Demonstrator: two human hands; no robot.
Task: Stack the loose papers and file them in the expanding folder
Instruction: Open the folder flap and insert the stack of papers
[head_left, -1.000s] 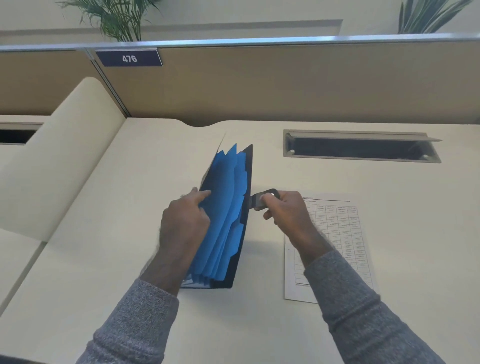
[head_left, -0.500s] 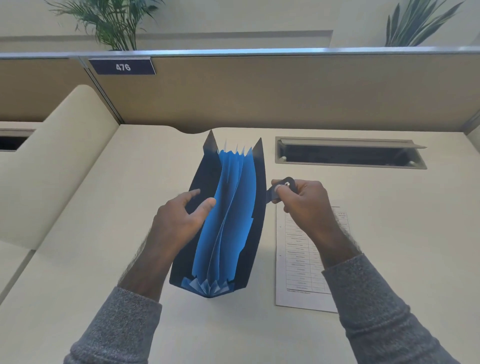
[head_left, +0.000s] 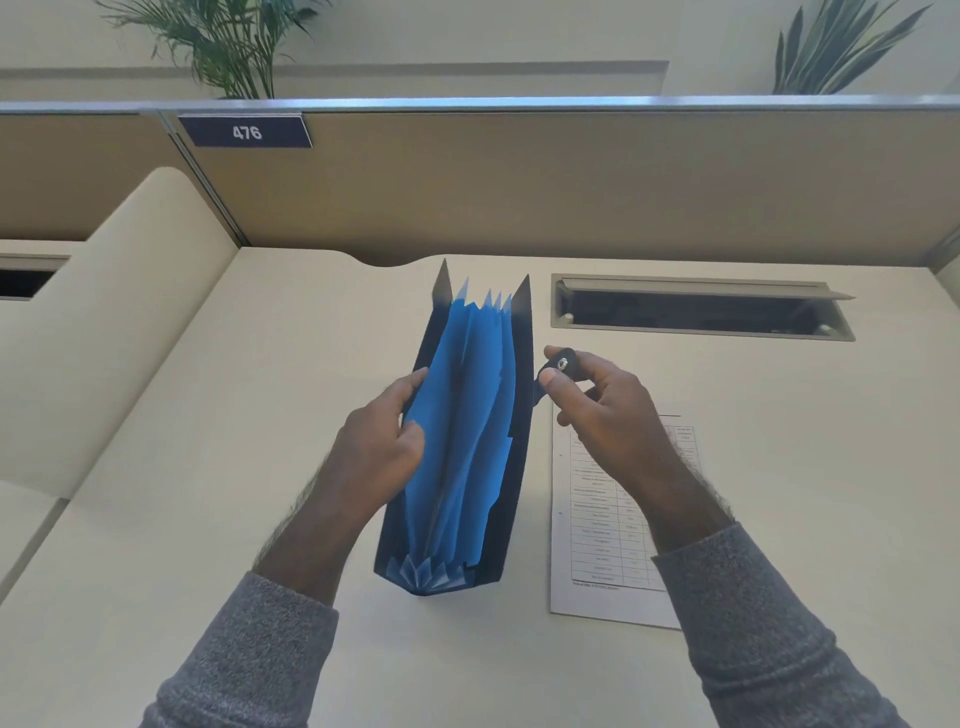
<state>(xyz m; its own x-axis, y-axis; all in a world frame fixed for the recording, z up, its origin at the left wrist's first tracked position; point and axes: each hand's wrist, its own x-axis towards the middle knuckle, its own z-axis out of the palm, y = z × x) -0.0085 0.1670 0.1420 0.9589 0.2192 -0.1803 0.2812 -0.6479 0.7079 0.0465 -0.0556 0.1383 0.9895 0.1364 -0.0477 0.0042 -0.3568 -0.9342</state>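
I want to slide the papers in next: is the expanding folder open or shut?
Open. The expanding folder stands with its blue pockets fanned apart between the dark covers; the left hand holds one side, the right hand pulls the snap tab.

Soft, even light gives faint shadows on the desk (head_left: 779, 467); wide-angle bending at edges, slight softness overall.

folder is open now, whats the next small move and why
Probably let go of the snap tab with the right hand and reach for the paper lying beside the folder: the left hand already spreads the blue pockets, and the sheet isn't filed yet.
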